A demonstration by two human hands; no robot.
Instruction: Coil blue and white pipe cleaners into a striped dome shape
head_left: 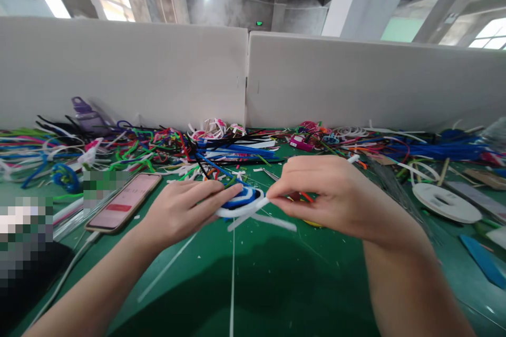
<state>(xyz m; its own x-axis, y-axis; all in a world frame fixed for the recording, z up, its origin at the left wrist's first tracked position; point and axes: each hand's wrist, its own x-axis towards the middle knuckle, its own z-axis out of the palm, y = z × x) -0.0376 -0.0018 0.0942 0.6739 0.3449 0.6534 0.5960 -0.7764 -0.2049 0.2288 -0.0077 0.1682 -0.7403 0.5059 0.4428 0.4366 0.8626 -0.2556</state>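
Note:
Near the middle of the green table, a small blue and white coiled piece (242, 198) made of fuzzy stems lies under the fingers of my left hand (190, 205), which grips it from the left side. On the right, my right hand (316, 197) pinches a white fuzzy stem (259, 204) between thumb and index finger. This stem curves around the piece's front and right edge, and a white end shows above my right knuckles. Metal tweezer-like tips (270, 174) show just behind my right hand.
Piles of coloured stems (158, 142) line the white partition (158, 68). At the left are a phone (125, 202) on a cable and a purple bottle (89, 116). A white spool (446, 202) and a blue strip (483, 260) lie at the right.

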